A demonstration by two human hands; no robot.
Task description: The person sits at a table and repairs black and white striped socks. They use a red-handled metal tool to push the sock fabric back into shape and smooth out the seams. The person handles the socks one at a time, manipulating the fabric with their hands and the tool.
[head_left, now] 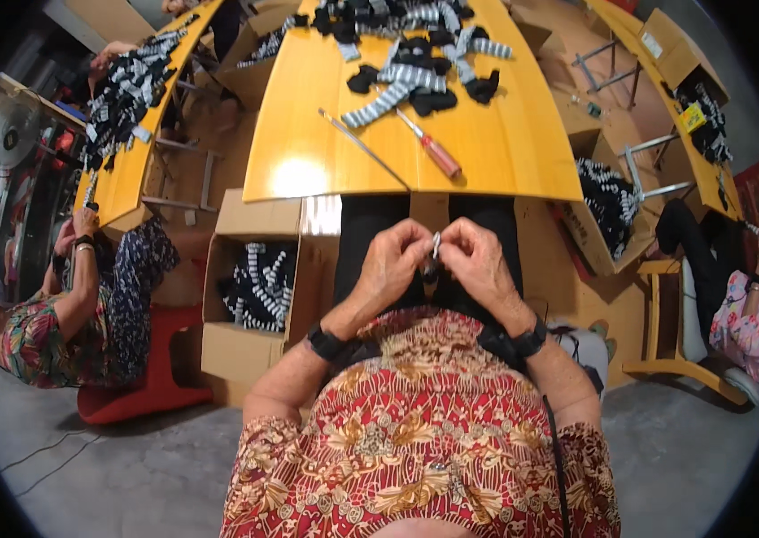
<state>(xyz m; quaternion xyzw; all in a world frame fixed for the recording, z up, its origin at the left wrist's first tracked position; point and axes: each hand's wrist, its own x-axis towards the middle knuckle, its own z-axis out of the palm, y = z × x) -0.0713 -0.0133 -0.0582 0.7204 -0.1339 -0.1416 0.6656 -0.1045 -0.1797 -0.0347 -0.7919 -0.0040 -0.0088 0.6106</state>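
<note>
Left grip [394, 261] and right grip [476, 262], close together, pinch striped fabric [436, 244]

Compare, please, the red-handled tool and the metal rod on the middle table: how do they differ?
The red-handled tool has a thick red handle; the metal rod is thin throughout. The tool looks shorter, the rod longer. The tool lies to the right, the rod to the left. Both lie on the yellow table, slanting similarly.

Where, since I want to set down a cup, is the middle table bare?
The yellow table is bare left of the metal rod and between the red-handled screwdriver and the table's right edge. Its far end is crowded with striped knit pieces.
</note>
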